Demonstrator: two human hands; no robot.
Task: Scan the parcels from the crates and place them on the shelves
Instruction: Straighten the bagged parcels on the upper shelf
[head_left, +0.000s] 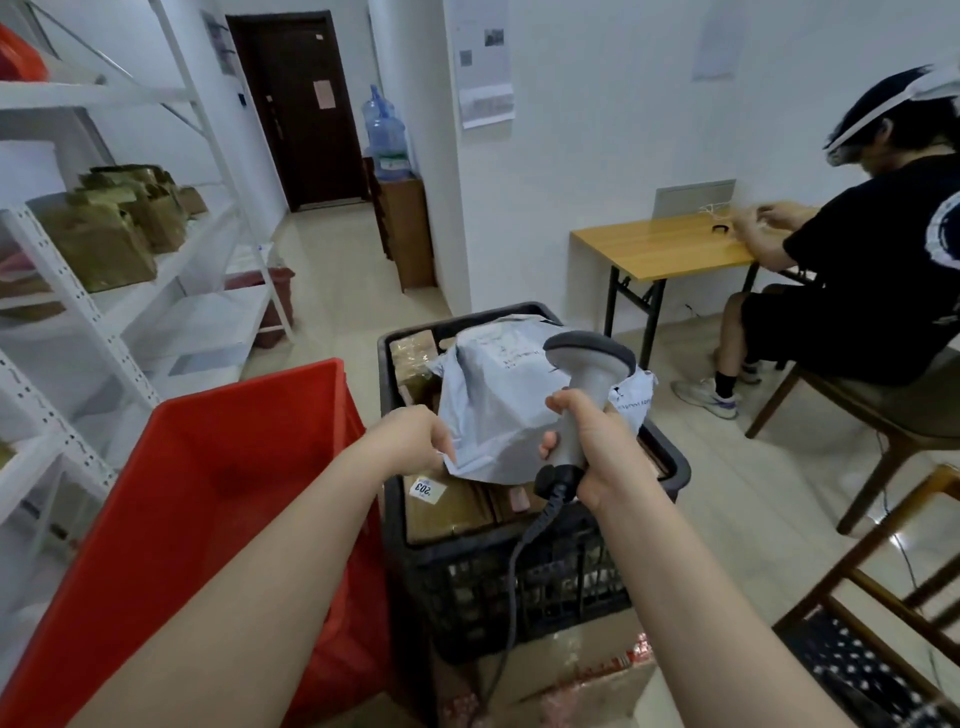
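Scanning looks like the step in hand, I'd say. The left hand (410, 441) pinches the near corner of a grey mailer bag (493, 410) and holds it up just above the black crate (519, 571). The right hand (602, 447) is wrapped tight round the handle of the scanner (587, 358), whose head sits right over the bag. There's a printed label near the bag's far edge, so my guess is the scanner nose needs to tip toward it before anything registers. The bag is floppy and held by one corner only, so it could sag or fold over that label; a flatter hold would help.

After that it has to go to the shelves (171, 280) on the left, where brown parcels (98, 244) sit on the middle level.

Room-wise, the red crate (223, 467) stands just beside the black one, between the person and the shelves, so the arm has to swing over its rim. The scanner cable (511, 582) hangs down the front of the black crate and could snag on that edge. More cardboard boxes (457, 509) lie in the crate under the bag. The right side is tighter, with a wooden chair (883, 545) close by and another person (857, 291) seated at a table (660, 249) further back.
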